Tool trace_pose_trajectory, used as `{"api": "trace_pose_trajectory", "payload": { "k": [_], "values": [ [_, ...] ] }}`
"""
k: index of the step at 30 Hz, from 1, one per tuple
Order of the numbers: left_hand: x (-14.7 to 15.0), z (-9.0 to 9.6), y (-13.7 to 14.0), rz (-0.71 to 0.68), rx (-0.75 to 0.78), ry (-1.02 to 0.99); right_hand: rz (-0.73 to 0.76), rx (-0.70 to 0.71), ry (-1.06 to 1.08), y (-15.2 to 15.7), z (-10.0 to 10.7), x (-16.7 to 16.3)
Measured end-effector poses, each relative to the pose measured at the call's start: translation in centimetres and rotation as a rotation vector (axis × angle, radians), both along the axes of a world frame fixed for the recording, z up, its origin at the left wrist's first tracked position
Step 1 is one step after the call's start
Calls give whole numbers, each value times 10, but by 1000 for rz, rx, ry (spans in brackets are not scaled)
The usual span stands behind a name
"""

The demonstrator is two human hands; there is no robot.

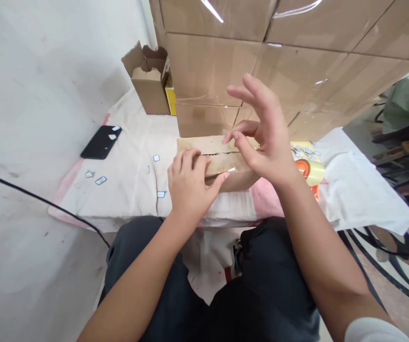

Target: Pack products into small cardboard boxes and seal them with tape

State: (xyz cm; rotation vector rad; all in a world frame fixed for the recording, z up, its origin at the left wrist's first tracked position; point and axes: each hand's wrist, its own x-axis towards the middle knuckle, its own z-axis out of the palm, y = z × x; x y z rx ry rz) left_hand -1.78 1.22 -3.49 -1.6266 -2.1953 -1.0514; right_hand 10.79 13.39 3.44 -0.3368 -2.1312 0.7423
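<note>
A small brown cardboard box point(222, 167) lies on the cloth-covered table in front of me, with a dark jagged line running along its top and a shiny strip near its front edge. My left hand point(189, 178) grips the box's left end, fingers over the top and thumb along the upper front edge. Over the right end, my right hand point(267, 137) is raised with its fingers bent and apart. Nothing shows in the right hand, though it hides the box's right end.
Taped cardboard boxes point(211, 66) are stacked behind. An open carton point(150, 92) stands at back left, beside a yellow box point(170, 97). A black phone point(101, 142) and small labels point(101, 180) lie left. Right are tape rolls point(313, 173). A black cable point(43, 202) crosses the lower left.
</note>
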Motion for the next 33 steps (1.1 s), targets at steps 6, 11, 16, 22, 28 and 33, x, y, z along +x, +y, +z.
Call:
{"api": "trace_pose_trajectory", "payload": {
  "k": [6, 11, 16, 22, 28, 33],
  "values": [
    [-3, 1, -2, -15, -11, 21, 44, -3, -37, 14, -1, 2],
    [-4, 0, -2, -19, 13, 21, 94, 85, -91, 23, -5, -2],
    [-4, -4, 0, -10, 44, 43, 98, 152, -159, 29, -14, -16],
    [-4, -4, 1, -1, 33, 77, 108, 155, -229, 35, -24, -29],
    [-3, -2, 1, -3, 21, 85, 73, 116, -296, 38, -28, -31],
    [-5, -2, 2, -2, 1, 86, -217, 200, -436, 40, -24, -33]
  ]
}}
